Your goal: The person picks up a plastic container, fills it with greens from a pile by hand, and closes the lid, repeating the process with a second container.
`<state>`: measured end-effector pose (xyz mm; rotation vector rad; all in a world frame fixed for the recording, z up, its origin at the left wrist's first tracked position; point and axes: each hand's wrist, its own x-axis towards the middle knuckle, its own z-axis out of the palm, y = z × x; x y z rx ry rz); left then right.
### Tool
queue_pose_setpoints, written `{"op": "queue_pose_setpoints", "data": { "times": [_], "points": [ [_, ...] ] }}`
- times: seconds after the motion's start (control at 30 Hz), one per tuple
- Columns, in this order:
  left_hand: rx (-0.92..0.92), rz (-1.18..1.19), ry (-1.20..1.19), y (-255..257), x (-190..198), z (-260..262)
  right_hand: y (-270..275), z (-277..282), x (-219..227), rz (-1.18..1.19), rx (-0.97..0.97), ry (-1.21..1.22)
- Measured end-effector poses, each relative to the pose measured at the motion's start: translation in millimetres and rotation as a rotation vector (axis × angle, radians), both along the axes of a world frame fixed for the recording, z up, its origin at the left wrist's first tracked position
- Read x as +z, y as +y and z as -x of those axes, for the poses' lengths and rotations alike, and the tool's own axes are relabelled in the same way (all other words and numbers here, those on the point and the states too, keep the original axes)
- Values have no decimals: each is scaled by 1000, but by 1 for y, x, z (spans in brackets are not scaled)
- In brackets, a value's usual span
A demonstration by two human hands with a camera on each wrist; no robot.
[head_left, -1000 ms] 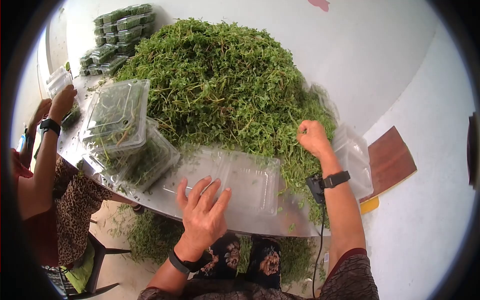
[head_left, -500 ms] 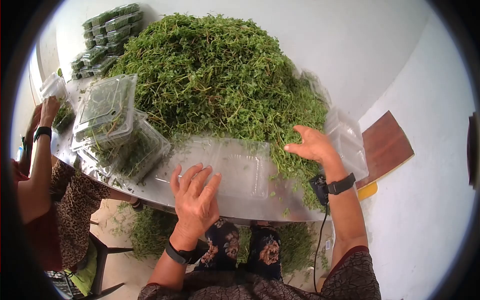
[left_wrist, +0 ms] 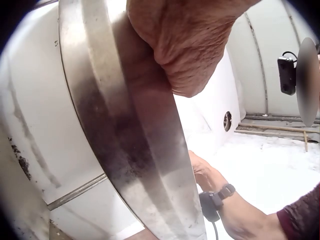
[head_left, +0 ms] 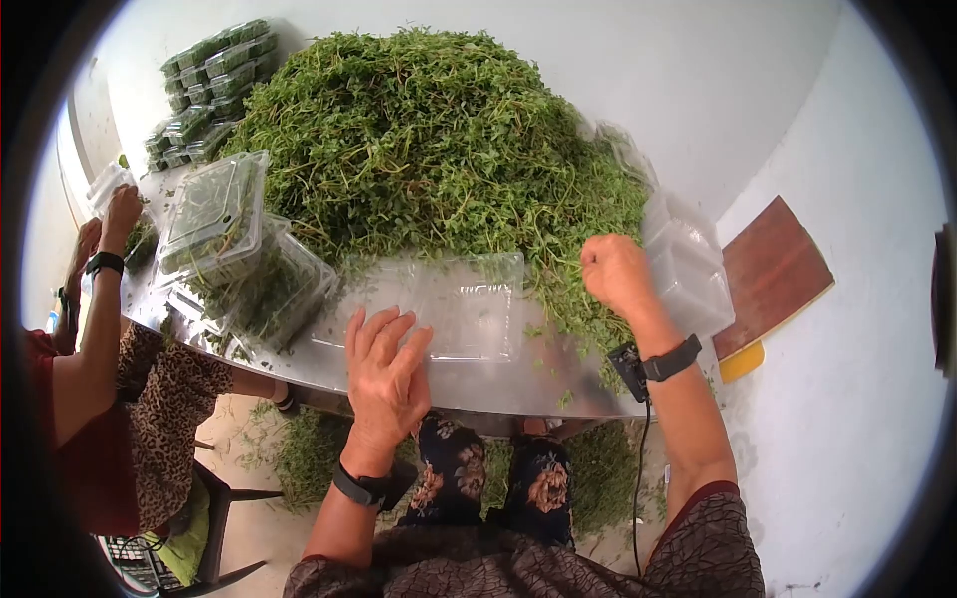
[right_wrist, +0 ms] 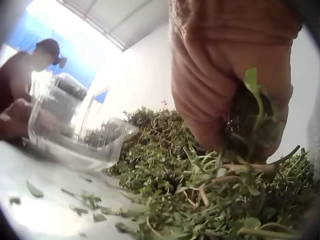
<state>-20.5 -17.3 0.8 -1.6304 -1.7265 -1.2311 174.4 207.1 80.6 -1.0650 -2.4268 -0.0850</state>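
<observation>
A large heap of leafy green stems (head_left: pixel 419 149) covers the middle of the table. At its right side my right hand (head_left: pixel 615 274) grips a small bunch of stems (right_wrist: pixel 255 120), fingers curled down around it and close over the greens. An open clear plastic clamshell box (head_left: pixel 474 309) lies in front of the heap. My left hand (head_left: pixel 387 374) is held palm down, fingers loosely extended, its fingertips overlapping the near side of that box in the head view. From the left wrist, only the heel of this hand shows beside the metal table edge (left_wrist: pixel 135 125).
Filled clear boxes (head_left: pixel 214 214) are piled to the left, with more stacked packs (head_left: pixel 219 70) at the back. Nested clear trays (head_left: pixel 688 264) stand right, near a brown board (head_left: pixel 773 269). Another person's hand (head_left: pixel 120 214) works at the far left. Greens (head_left: pixel 329 463) lie on the floor.
My right hand spread its thumb and fingers apart over the greens, then curled them in again. The left hand stays near the clamshell box. The head view has shifted somewhat.
</observation>
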Motion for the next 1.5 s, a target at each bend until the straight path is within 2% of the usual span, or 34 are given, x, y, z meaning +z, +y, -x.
{"op": "queue_pose_setpoints", "data": {
  "times": [0.03, 0.07, 0.13, 0.17, 0.2, 0.27, 0.4, 0.53, 0.6, 0.7, 0.83, 1.0, 1.23, 1.33, 1.4, 1.5],
  "points": [
    [-1, 2, 2, 0, -1, 0, -6, -1, 13, 193, -99, 29],
    [-11, -10, 4, 0, -1, 0, -6, -6, 13, 196, -100, 31],
    [-24, -25, 9, 1, -2, 1, -1, -19, 12, 384, 93, 364],
    [-36, -25, 4, 1, -3, 1, -1, -23, 8, 497, 108, 485],
    [-47, -24, -1, 0, -3, 1, -4, -26, 6, 497, 108, 488],
    [-65, -30, 17, -1, -3, 1, -11, -32, 0, 840, 136, 797],
    [-85, -9, 63, -2, -1, 1, -22, -49, -21, 979, 170, 940],
    [-98, 8, 62, -2, 0, 0, -34, -52, -36, 1130, 77, 1106],
    [-124, 37, 62, -3, 1, 1, -33, -52, -42, 1327, 100, 1252],
    [-141, 58, 90, -3, 0, 2, -37, -49, -37, 1386, 229, 1300],
    [-159, 56, 98, -3, 1, 2, -49, -39, -23, 1402, 303, 1394],
    [-189, 37, 64, -3, 3, 0, -56, -28, -20, 1597, 464, 1447],
    [-185, 56, 63, -4, 4, 2, -67, -4, -18, 1622, 505, 1425],
    [-196, 72, 65, -4, 3, 3, -70, 4, -14, 1606, 518, 1385],
    [-207, 69, 52, -3, 3, 2, -76, 11, -8, 1441, 515, 1311],
    [-217, 71, 41, -4, 3, 2, -78, 19, -9, 1395, 475, 1275]
  ]
}}
